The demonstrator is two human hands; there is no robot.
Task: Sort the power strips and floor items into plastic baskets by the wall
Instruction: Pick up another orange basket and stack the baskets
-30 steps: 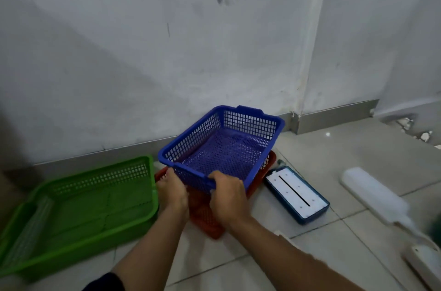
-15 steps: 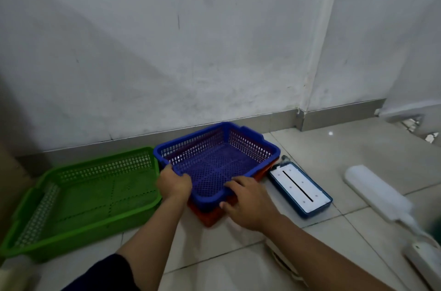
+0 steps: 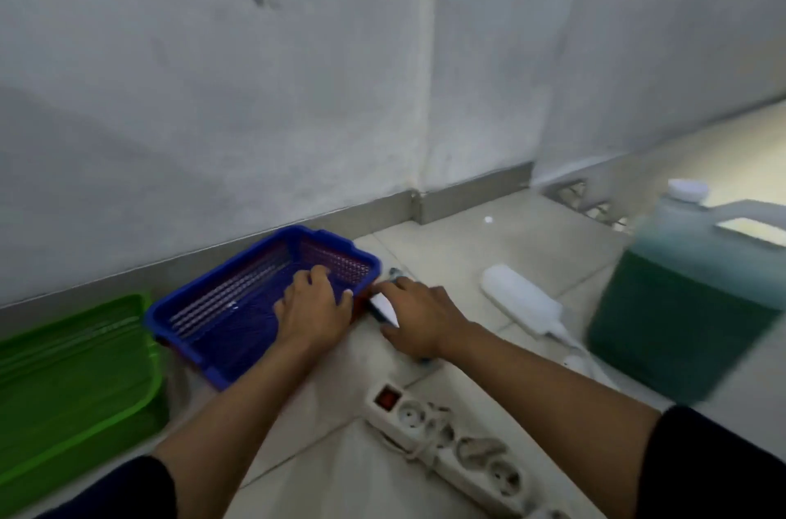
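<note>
A blue plastic basket (image 3: pixel 238 306) sits nested on a red basket, of which only a sliver (image 3: pixel 360 308) shows, near the wall. My left hand (image 3: pixel 312 308) lies palm down over the blue basket's near right rim, fingers reaching inside. To its left stands a green basket (image 3: pixel 72 357). My right hand (image 3: pixel 419 318) grips a flat white item with a blue edge (image 3: pixel 385 311) on the floor beside the baskets. A white power strip with a red switch (image 3: pixel 446 442) lies in front of me. Another long white strip (image 3: pixel 519 299) lies farther right.
A large jug of green liquid (image 3: pixel 697 297) with a white cap stands at the right. The grey skirting (image 3: pixel 468 195) and the wall close off the back. Pale floor tiles (image 3: pixel 446 246) stretch between the baskets and the jug. The picture is blurred by head motion.
The blue basket came down onto the red one. My right hand left the basket and went right onto the blue-edged white item. The view swung right, showing the jug and the near strip.
</note>
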